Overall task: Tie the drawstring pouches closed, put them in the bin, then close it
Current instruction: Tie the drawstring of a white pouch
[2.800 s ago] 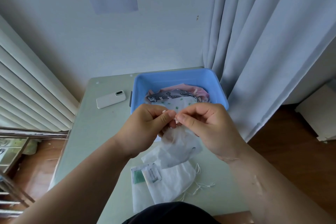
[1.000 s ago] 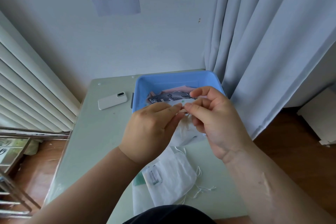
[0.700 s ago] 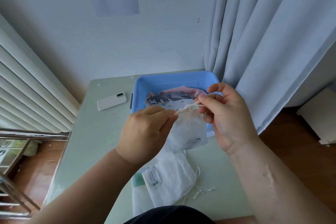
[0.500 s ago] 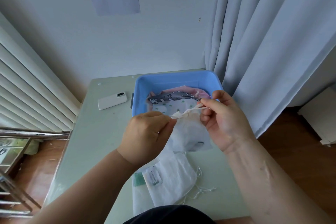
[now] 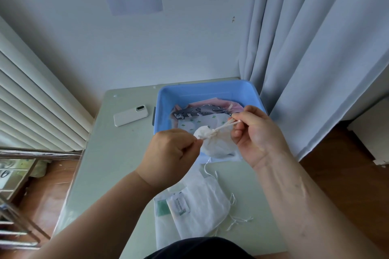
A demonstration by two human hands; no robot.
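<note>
Two hands on one pouch [image 5: 217, 145]: your left hand [image 5: 172, 153] pinches a cord [image 5: 224, 127] end at its nine o'clock, your right hand [image 5: 256, 132] pinches the other at two o'clock, opposed so the knot cinches. It hangs over the near rim of the bin [image 5: 210, 94], six o'clock.

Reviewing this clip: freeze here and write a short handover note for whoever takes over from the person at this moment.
Left hand pinches one end of the drawstring. The right hand pinches the other, and the cord is pulled taut between them.
White pouch hangs between the hands at the bin's near edge, its neck cinched and a knot forming.
Blue bin is open and holds patterned pouches.
A second white pouch lies on the table near the person, cords loose.
Left to do: finish this knot, bin the pouch, tie and bin the second, close the bin. No lid is in view.
</note>
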